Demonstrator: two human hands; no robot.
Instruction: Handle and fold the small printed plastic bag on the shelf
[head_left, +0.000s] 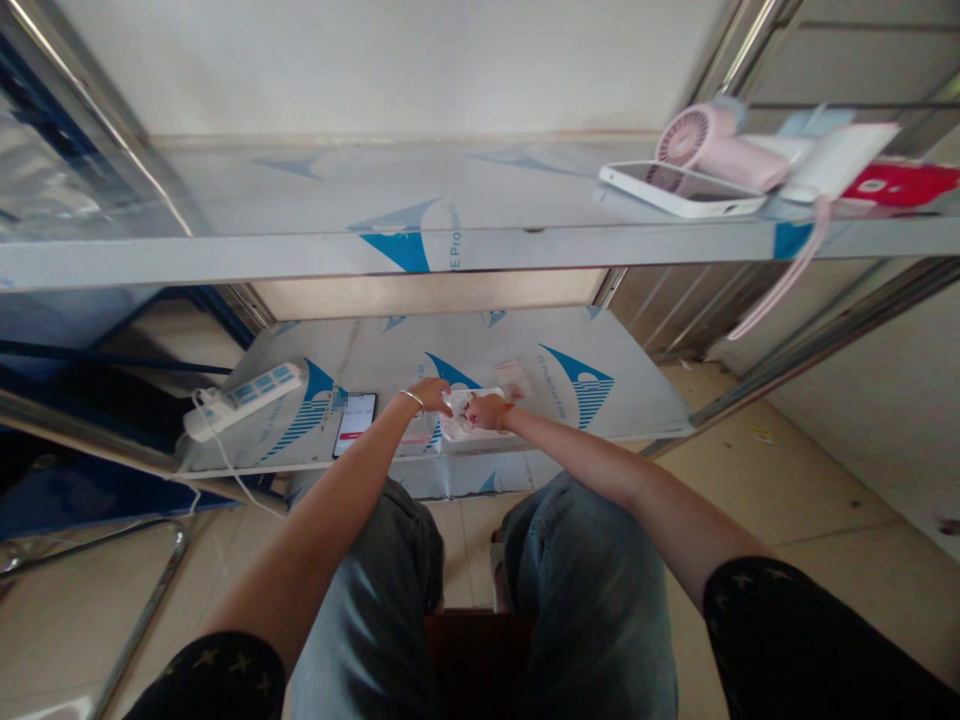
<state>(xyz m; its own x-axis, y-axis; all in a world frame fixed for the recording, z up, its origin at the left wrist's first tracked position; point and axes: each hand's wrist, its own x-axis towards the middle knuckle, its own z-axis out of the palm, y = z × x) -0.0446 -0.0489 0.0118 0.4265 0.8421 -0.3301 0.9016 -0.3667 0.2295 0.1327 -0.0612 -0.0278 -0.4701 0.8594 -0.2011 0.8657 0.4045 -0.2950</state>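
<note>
A small white box or tray (465, 430) with pinkish and dark marks or contents rests near the front edge of the lower shelf (390, 345). My left hand (429, 394), with a bangle at its wrist, reaches to the box's left side, fingers bent together. Over the box's right part lies my right hand (490, 411), its fingers closed. What the fingertips hold is too small and blurred to name. Just behind the box is a flat pale pink packet (512, 380). A clear, pink-edged flat item (415, 437) lies below my left hand.
Left of my hands are a lit phone (355, 424) and a white power strip (247, 400) with a trailing cable. An upper shelf (300, 245) overhangs, holding a pink handheld fan (720, 150), a white-framed device (682, 190) and a red packet (900, 184). A strap (787, 270) dangles there.
</note>
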